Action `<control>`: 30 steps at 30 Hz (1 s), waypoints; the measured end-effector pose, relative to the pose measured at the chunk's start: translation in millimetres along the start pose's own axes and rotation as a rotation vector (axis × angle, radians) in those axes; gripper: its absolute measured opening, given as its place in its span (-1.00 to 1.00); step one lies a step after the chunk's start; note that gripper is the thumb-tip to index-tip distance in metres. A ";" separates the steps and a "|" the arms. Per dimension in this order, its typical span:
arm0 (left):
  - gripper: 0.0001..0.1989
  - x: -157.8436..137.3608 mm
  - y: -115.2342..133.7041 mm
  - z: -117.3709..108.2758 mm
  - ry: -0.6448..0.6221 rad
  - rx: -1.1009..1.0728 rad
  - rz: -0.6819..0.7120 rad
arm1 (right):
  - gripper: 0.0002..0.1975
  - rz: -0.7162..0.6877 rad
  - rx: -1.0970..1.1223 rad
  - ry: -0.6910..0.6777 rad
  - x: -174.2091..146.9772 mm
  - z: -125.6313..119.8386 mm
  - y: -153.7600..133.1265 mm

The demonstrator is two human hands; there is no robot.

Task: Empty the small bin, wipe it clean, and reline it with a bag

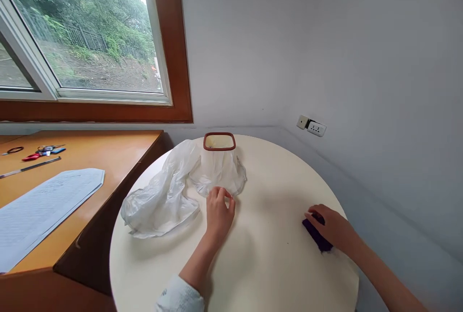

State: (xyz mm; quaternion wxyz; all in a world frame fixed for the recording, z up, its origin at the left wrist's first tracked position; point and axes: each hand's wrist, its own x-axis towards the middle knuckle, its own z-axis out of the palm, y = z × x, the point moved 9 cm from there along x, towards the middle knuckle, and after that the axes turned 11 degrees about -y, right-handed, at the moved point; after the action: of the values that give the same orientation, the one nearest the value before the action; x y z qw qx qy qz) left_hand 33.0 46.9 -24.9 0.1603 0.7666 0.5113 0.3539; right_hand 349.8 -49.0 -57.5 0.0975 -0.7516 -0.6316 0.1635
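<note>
A small waste bin point(219, 148) with a reddish-brown rim stands toward the back of the round table, a thin white plastic liner point(215, 167) folded down over its sides. My left hand point(220, 210) is at the lower front edge of that liner, fingers curled and thumb close to the index finger; whether plastic is pinched between them is hidden. To the left, a crumpled translucent white plastic bag point(162, 206) lies against the bin. Near the table's right edge, my right hand point(333, 227) is closed over a dark purple cloth point(316, 236) that rests on the tabletop.
The round cream table point(275, 264) sits in a wall corner. On the left, a wooden desk point(119, 153) holds papers point(54, 206), a pen point(31, 167), a dark loop point(15, 150) and a bunch of keys point(47, 150). Sockets point(316, 128) are on the right wall.
</note>
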 end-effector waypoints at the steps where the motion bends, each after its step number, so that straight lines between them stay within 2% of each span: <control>1: -0.94 0.0 -0.8 -0.2 -0.002 -0.013 -0.006 | -0.61 0.027 0.003 -0.012 -4.8 7.5 2.8; 6: -0.91 0.5 -10.5 -1.9 0.016 -0.086 -0.053 | -0.51 0.098 -0.099 0.047 -13.7 28.7 3.3; 12: -0.90 0.9 -21.4 -4.1 0.029 -0.194 -0.118 | -0.45 0.165 -0.233 0.217 -20.0 27.7 4.7; 16: -0.89 1.9 -25.5 -5.2 0.031 -0.291 -0.148 | -0.55 0.207 -0.291 0.208 -24.8 25.7 10.4; 19: -0.88 2.4 -29.8 -7.6 0.061 -0.408 -0.158 | -0.66 0.190 -0.303 0.163 -22.4 25.8 4.5; 22: -0.87 3.2 -32.9 -10.4 0.083 -0.471 -0.162 | -0.71 0.146 -0.259 0.090 -17.0 29.2 -16.2; 25: -0.86 4.3 -35.2 -13.7 0.099 -0.517 -0.166 | -0.74 0.061 -0.087 0.019 -12.6 32.2 -52.4; 30: -0.84 5.9 -41.4 -20.6 0.141 -0.596 -0.177 | -0.76 -0.235 0.354 -0.035 1.6 25.9 -133.0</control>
State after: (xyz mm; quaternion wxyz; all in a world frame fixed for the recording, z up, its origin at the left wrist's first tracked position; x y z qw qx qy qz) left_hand -7.9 67.4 -33.4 0.3721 0.6120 0.4597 0.5251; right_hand 218.5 -24.6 -34.8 0.2355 -0.6409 -0.6778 0.2726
